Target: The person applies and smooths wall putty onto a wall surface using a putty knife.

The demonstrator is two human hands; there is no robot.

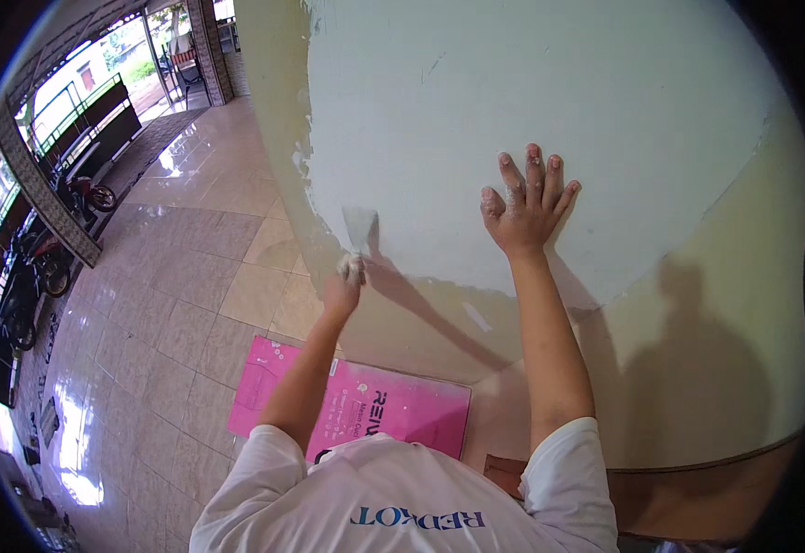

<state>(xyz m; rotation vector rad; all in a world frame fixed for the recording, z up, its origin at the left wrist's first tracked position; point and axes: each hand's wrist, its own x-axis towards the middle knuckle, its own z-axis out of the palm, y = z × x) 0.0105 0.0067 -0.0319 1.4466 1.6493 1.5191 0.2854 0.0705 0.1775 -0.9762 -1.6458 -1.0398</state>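
My left hand (343, 284) is closed round the handle of a putty knife (358, 227). The broad blade points up and lies at or close against the wall, near the lower left border of a large white plastered patch (439, 120). The handle is mostly hidden in my fingers. My right hand (527, 207) rests on the white patch with its fingers spread, holding nothing. White residue marks the fingers of both hands. Around the patch, the wall (430, 332) is pale yellow, with a ragged edge where the two surfaces meet.
A flat pink cardboard box (402, 392) lies on the tiled floor (163, 304) below my arms. Motorcycles (38, 267) stand beyond a pillar (43, 184) at the left. A brown gate (89, 129) is farther back. My shadow (698, 369) falls on the wall at right.
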